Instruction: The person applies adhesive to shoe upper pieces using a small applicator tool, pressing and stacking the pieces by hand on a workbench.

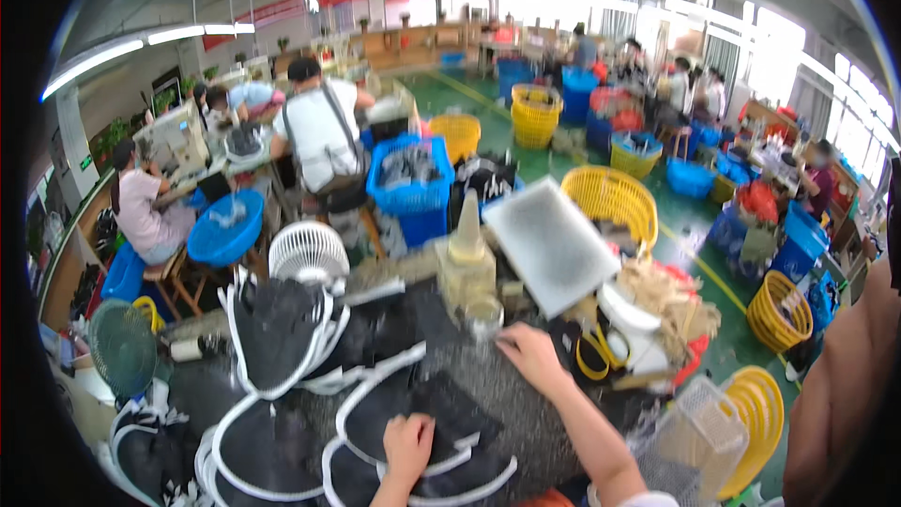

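Note:
Black fabric pieces (272, 446) with curved white edging strips (221, 446) lie spread over the dark worktable (511, 422). My left hand (409, 446) is closed above one of these pieces at the near middle; whatever its fingers hold is hidden. Farther right, my right hand (533, 357) reaches to a small clear jar (483, 317), its fingers bent together beside the rim. I cannot make out anything between them. A pale cone-topped stand (466, 239) rises just behind the jar. More white-edged black pieces (282, 329) are heaped at the left.
A white fan (308, 252) and a green fan (123, 347) stand at the left. Behind the jar leans a pale flat board (552, 246); yellow-handled scissors (601, 352) lie at right. Baskets (615, 202) crowd the floor beyond, with a seated co-worker (324, 127).

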Demonstrator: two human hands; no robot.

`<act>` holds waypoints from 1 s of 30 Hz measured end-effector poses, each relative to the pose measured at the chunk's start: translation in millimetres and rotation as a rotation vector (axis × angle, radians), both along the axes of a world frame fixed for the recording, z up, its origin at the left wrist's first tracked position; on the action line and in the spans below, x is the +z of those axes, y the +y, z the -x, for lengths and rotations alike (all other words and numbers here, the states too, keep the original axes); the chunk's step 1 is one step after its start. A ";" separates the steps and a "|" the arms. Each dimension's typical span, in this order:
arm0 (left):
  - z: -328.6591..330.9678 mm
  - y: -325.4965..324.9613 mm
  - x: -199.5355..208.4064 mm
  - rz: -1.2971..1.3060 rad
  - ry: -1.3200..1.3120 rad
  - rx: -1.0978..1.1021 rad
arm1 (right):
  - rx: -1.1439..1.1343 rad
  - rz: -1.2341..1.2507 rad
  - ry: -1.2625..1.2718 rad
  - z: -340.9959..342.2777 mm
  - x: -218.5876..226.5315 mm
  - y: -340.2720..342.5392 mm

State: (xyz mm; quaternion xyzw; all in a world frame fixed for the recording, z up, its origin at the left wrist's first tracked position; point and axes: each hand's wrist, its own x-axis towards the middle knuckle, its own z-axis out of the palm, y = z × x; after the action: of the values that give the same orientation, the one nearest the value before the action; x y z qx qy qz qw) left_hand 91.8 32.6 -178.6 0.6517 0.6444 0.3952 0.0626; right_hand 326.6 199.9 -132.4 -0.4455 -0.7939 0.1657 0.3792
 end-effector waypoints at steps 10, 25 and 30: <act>-3.8 -1.2 -4.5 0.026 -0.017 -0.002 | -0.209 -0.045 0.080 20.0 22.9 52.1; -1.8 7.0 1.7 0.030 -0.017 0.015 | -0.236 0.178 -0.142 23.1 10.1 93.6; 12.7 3.3 71.5 0.009 -0.686 0.086 | -0.244 -0.001 0.134 23.2 14.5 49.6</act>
State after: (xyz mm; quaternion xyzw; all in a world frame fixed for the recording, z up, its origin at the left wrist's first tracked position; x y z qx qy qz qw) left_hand 79.2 36.0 -107.1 0.4530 0.6145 0.5906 0.2616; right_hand 303.4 249.6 -118.0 -0.5264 -0.7068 0.1476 0.4489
